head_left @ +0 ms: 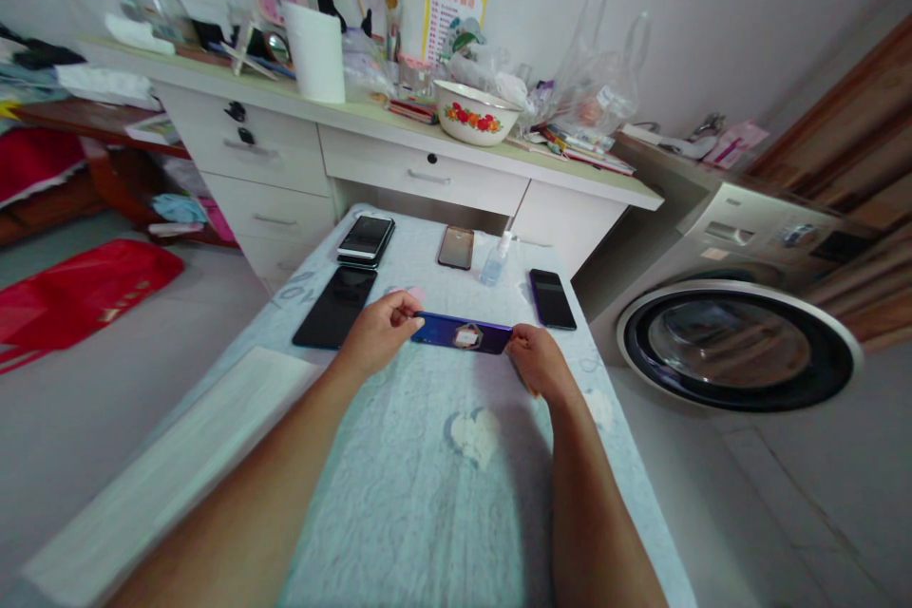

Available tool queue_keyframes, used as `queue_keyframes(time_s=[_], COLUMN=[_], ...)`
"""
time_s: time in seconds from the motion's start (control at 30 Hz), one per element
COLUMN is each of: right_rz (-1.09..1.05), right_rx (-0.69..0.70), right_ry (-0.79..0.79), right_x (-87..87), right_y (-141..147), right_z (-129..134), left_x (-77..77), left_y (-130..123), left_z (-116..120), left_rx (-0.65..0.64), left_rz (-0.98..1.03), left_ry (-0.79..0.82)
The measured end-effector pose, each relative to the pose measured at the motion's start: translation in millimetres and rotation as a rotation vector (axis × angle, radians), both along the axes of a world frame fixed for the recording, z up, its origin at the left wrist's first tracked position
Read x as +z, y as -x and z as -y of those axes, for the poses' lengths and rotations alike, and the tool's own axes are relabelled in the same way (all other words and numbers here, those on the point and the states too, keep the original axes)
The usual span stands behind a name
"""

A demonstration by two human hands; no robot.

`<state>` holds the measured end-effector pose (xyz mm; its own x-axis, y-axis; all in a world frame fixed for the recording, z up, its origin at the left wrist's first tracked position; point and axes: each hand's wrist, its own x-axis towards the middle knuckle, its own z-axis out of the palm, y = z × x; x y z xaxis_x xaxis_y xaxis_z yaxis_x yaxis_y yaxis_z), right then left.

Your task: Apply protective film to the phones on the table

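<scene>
A blue-purple smartphone (pixel 438 331) is held sideways above the table, its back with a ring-like holder or sticker facing me. My left hand (pixel 385 331) pinches its left end between thumb and fingers. At the other end, my right hand (pixel 540 359) is closed on the phone's edge; something thin and dark shows under that hand, too hidden to name. Left of my left hand lies a black tablet (pixel 334 307). A dark phone with a purple edge (pixel 552 298) rests to the right. Beyond the held phone are a phone case (pixel 456 247) and a clear spray bottle (pixel 496 258).
The cloth-covered table (pixel 427 494) carries a small stack of phones (pixel 366 237) at its far left corner and a long pale board-like piece (pixel 178 475) at left. Behind stands a cluttered desk (pixel 427 176) with a flowered bowl (pixel 474 114). A washing machine (pixel 733 285) stands right.
</scene>
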<state>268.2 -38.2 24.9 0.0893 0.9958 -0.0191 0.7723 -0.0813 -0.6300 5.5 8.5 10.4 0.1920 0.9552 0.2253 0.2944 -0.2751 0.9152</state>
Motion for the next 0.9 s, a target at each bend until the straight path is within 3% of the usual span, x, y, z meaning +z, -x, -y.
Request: queue_keyframes(time_s=[0.33,0.67,0.9], right_rz=[0.087,-0.394,-0.408], right_rx=[0.029,-0.078,-0.066], right_ry=[-0.009,-0.081,-0.083], right_x=[-0.1,2.9,2.7], right_y=[2,-6,-5], right_z=[0,-2,-1], left_x=[2.3,-2.0,-3.5], left_y=[-1,0,0], left_z=[1,-1,-1], left_rx=[0.011,-0.002,-0.001], left_rz=[0.003,0.003,0.012], left_ry=[-0.001,-0.003,0.004])
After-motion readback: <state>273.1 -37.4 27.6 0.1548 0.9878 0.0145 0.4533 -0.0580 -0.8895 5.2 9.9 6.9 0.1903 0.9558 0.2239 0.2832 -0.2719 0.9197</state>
